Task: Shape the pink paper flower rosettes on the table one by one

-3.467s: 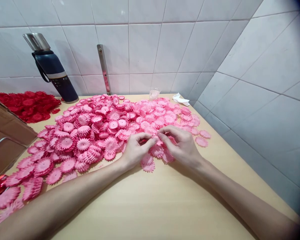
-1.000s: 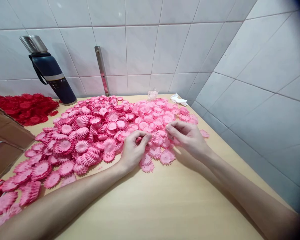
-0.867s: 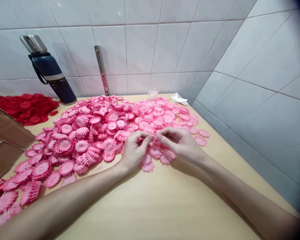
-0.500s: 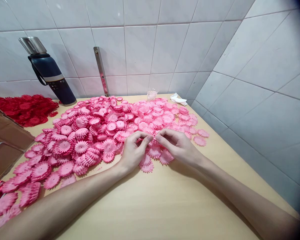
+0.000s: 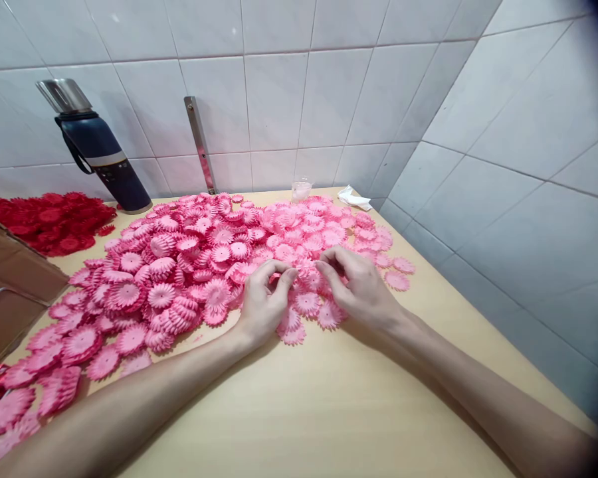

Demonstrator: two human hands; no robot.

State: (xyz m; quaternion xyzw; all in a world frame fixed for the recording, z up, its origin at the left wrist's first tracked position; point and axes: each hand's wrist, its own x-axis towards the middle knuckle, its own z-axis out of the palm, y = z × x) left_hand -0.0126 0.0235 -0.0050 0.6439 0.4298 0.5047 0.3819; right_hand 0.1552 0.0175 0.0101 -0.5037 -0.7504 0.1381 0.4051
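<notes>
My left hand (image 5: 263,304) is closed in a pinch, thumb against forefinger, above the front of a heap of pink petal discs (image 5: 222,254). Facing it from the right, my right hand (image 5: 363,287) pinches in the same way, a small gap from the left fingertips. Whatever sits between the fingertips is too small and too close in colour to the discs behind to name. Just below the hands lie several loose pale pink petal discs (image 5: 307,303) with notched edges and a small centre hole.
Red petal discs (image 5: 54,222) form a pile at the left, near a dark blue flask (image 5: 104,156) and a cardboard box (image 5: 14,285). At the back stand a clear plastic cup (image 5: 301,190) and a crumpled white tissue (image 5: 353,198). Tiled walls bound the table (image 5: 329,405).
The fingertips of my two hands have drawn slightly apart, the right hand rising a little. Both still pinch. The heap looks the same.
</notes>
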